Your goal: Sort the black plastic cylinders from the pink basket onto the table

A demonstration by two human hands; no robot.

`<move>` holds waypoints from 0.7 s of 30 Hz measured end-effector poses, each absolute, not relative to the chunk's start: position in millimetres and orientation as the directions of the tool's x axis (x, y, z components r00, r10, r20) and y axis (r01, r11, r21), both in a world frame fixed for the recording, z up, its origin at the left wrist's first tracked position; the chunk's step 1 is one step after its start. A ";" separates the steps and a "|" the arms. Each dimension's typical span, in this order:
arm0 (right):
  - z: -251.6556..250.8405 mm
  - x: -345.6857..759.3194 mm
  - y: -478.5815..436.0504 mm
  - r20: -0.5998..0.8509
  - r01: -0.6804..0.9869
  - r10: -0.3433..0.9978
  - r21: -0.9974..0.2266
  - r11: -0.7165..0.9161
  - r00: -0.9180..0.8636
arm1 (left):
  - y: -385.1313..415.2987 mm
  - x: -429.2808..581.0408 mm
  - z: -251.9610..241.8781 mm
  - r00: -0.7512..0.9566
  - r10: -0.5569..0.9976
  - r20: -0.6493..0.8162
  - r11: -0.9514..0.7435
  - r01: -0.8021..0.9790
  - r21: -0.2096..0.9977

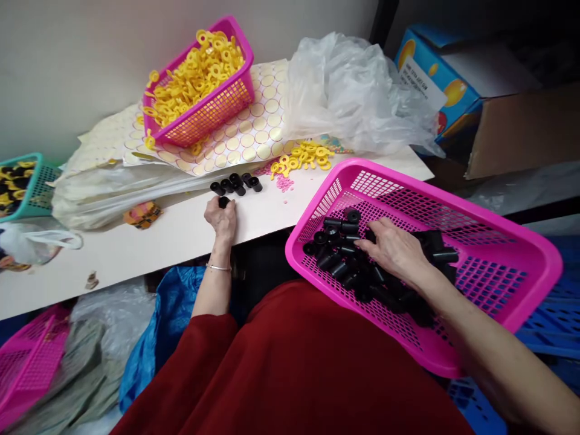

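On the white table, my left hand [221, 219] is closed around a small black plastic tube [223, 202] standing with its open end up. Just beyond it stands a small group of similar black tubes [234, 183]. My right hand [395, 246] reaches into a large pink basket [312, 205] over a heap of loose black tubes [344, 263]. Its thumb and fingers close on one dark tube [370, 235], partly hidden by the hand. Tubes in the heap lie in all directions, mostly on their sides.
Behind, a pink basket [208, 115] full of yellow ring pieces rests on sticker sheets [267, 124]. Loose yellow pieces [304, 156] and pink bits [284, 183] lie on the table [181, 232]. Plastic bags [353, 90], a blue box [421, 78] and a teal basket [43, 187] stand around.
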State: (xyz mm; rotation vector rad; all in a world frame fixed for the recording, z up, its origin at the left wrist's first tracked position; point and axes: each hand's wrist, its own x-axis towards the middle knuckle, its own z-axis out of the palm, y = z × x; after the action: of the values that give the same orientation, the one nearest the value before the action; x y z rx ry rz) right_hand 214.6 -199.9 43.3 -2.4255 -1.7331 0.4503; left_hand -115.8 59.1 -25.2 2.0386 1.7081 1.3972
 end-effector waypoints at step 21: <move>5.1 190.7 -262.1 0.145 0.647 0.901 -0.743 -0.173 0.408 | -111.0 62.7 30.9 0.858 0.505 0.096 -0.857 0.485 0.172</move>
State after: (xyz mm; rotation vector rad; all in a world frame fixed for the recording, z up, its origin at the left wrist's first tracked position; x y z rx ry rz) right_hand 190.7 -262.1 5.1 -1.9080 -1.3215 0.4257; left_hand 62.7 -111.0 30.9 2.8904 0.7739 0.2070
